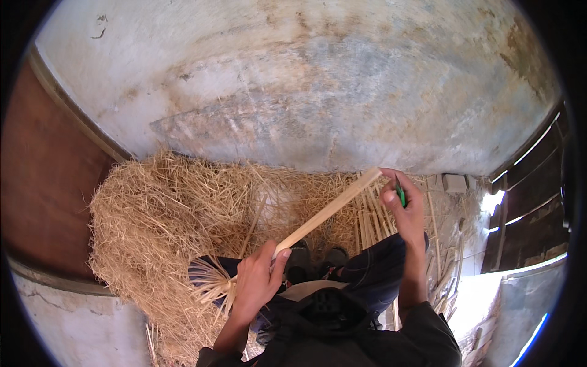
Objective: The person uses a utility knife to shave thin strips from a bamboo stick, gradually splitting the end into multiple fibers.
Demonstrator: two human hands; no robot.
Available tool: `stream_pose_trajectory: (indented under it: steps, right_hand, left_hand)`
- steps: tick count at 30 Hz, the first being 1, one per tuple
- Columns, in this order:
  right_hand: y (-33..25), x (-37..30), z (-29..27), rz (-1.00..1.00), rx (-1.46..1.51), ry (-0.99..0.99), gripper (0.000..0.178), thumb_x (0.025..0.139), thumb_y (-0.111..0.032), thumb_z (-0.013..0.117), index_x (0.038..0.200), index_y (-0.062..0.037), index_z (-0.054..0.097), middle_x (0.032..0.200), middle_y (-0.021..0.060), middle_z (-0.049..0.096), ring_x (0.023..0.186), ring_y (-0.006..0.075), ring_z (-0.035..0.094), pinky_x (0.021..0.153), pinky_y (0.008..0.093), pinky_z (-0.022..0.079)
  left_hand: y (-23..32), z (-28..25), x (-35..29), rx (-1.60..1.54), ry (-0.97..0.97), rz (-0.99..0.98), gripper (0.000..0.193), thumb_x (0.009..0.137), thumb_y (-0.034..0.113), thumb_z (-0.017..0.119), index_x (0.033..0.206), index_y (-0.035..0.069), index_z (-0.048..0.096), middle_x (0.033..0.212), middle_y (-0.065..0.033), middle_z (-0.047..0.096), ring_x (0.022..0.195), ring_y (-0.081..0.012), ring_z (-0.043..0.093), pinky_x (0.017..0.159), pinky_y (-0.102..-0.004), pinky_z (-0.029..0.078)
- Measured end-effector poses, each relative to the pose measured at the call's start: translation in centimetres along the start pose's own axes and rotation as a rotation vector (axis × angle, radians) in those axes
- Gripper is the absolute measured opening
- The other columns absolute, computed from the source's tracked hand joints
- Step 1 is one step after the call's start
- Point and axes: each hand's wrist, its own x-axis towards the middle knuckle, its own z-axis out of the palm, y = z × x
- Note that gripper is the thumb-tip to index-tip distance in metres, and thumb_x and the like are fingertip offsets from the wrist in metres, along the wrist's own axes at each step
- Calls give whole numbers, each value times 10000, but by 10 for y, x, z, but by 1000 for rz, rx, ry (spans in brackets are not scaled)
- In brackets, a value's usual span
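Centrally, a pale wooden slat is grasped near its lower end by the left hand, with the fingers wrapped around it and the thumb laid against its side. The slat is held at a slant above the space between the knees, rising from lower left to upper right. Its far end is met by the extended index finger of the right hand; whether pressure is applied there cannot be told. A small green object is held between the thumb and the fingers of the same hand; its kind cannot be determined.

Just left of the left hand, a splayed bundle of thin strips is fanned out over the thigh; the junction with the slat is hidden by the hand. The bent legs are covered by dark blue trousers, and dark shoes are set on the ground between them.

Farther out, the ground at left is covered by a large heap of straw. Beyond the knees, long narrow strips are laid on the ground at right, and a grey block is placed near the foot of a stained wall. The area is flanked by a reddish-brown panel at left and dark boards at right.
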Motion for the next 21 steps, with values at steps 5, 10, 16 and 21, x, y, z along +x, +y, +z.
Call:
stream_pose_trajectory:
  steps: [5, 10, 16, 21]
  right_hand:
    - [-20, -9, 24, 135, 300, 3, 324, 1090, -207, 712, 1325, 13, 745, 876, 50, 744, 741, 55, 630, 611, 243, 420]
    - [4, -13, 17, 241, 382, -9, 352, 1089, -283, 686, 1204, 47, 735, 625, 5, 567, 516, 40, 455, 554, 224, 381]
    - [15, -39, 40, 458, 823, 136, 300, 1100, -227, 646, 1235, 39, 681, 867, 178, 789, 477, 62, 392, 490, 235, 297]
    - [43, -54, 52, 498, 910, 281, 322, 1127, -281, 631, 1252, 12, 683, 875, 133, 782, 477, 78, 425, 460, 251, 299]
  left_hand:
    - [5, -4, 22, 67, 33, 155, 238, 1080, 264, 704, 1023, 33, 690, 854, -190, 666, 731, -428, 643, 688, -499, 469]
    - [-1, -25, 46, 212, 148, 200, 236, 1011, 300, 792, 1011, 69, 742, 921, -104, 731, 882, -334, 672, 928, -511, 424]
    - [4, -42, 71, 297, 471, 306, 248, 894, 191, 911, 1075, 112, 760, 1073, -52, 731, 1101, -270, 693, 1243, -530, 286]
    - [6, -6, 64, 33, 725, 342, 186, 915, 61, 870, 1053, 74, 745, 1076, -101, 702, 1104, -282, 695, 1139, -441, 434]
